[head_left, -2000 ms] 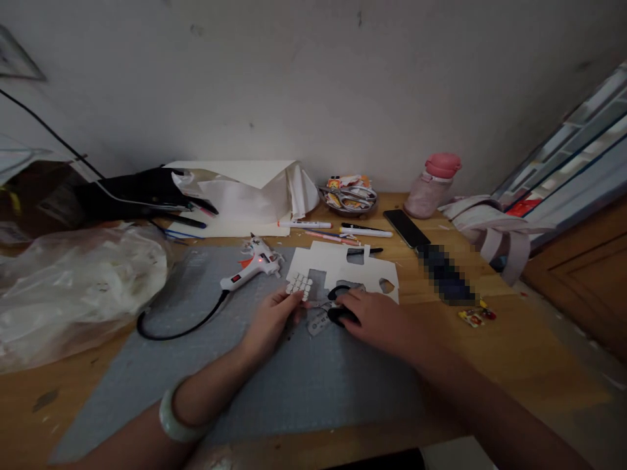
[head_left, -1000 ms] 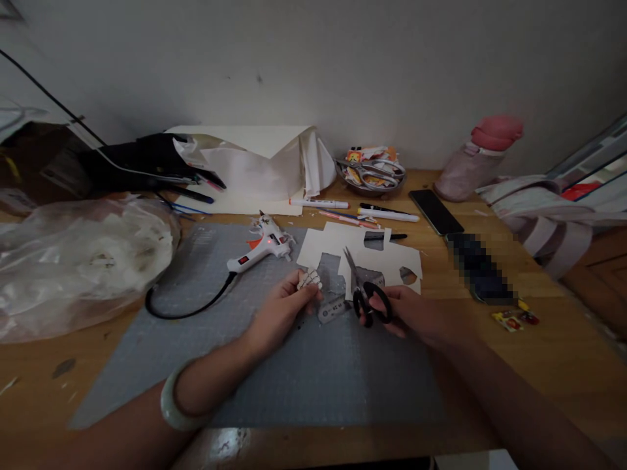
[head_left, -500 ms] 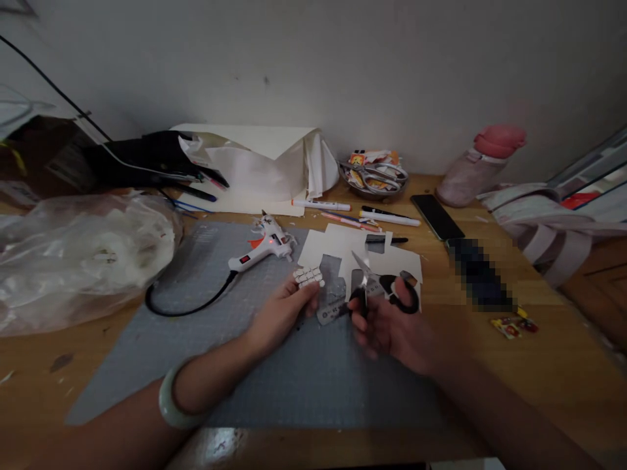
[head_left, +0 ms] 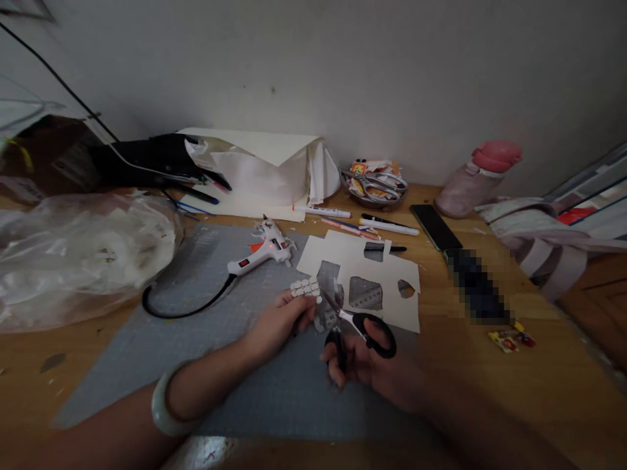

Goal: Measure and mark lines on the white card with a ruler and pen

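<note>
My left hand (head_left: 279, 321) pinches a small white paper cutout (head_left: 304, 287) with rounded bumps, held just above the grey cutting mat (head_left: 206, 339). My right hand (head_left: 365, 365) grips black-handled scissors (head_left: 355, 321), fingers through the loops. The blades are apart and point up-left toward the cutout, almost touching it. A white card sheet (head_left: 386, 287) with cut-out holes lies just behind both hands. A jade-coloured bangle (head_left: 164, 408) is on my left wrist.
A white glue gun (head_left: 257, 253) with a lit red lamp and black cord lies on the mat's far side. Pens (head_left: 386, 225), a bowl holding metal scissors (head_left: 375, 183), a phone (head_left: 434, 225), a pink bottle (head_left: 477, 179) and a plastic bag (head_left: 78, 251) ring the desk.
My right hand took the black scissors off the mat, lifted them and swung the blades over to the cutout in my left hand. The left hand stayed nearly in place.
</note>
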### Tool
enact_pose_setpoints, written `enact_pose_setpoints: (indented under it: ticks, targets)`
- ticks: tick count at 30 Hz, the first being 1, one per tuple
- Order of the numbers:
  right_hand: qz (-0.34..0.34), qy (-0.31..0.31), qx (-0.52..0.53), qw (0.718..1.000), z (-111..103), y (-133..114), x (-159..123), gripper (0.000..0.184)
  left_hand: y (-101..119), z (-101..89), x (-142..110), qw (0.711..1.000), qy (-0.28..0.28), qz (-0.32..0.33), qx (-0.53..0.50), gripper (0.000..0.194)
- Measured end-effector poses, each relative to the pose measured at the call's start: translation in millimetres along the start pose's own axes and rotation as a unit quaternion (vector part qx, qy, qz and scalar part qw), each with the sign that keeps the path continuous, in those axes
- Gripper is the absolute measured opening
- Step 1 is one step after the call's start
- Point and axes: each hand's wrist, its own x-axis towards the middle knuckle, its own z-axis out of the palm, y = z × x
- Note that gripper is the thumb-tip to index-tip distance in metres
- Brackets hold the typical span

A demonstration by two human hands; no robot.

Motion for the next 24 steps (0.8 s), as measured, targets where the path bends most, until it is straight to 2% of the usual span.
enact_pose_setpoints:
  ticks: [5,12,17,24]
  targets:
    - [-0.035,-0.03,-0.039,0.998,-4.5,9.5,0.9,0.07,-1.9,-1.5,0.8,0.999,-0.042,0.01,0.026,0.037]
    - [-0.08,-0.015,-0.036,0.996,-7.0,15.9,4.8,0.062,1.8,-2.5,0.6,0.991,-0.107,-0.009,0.073,0.037]
    - [-0.079,-0.016,-0.032,0.996,-5.2,14.4,4.5,0.06,10.7,-1.6,-1.8,0.986,-0.124,-0.005,0.111,0.037]
    - [-0.095,-0.009,-0.048,0.994,-5.9,16.7,3.3,0.059,11.6,-1.9,-1.8,0.982,-0.13,-0.016,0.136,0.036]
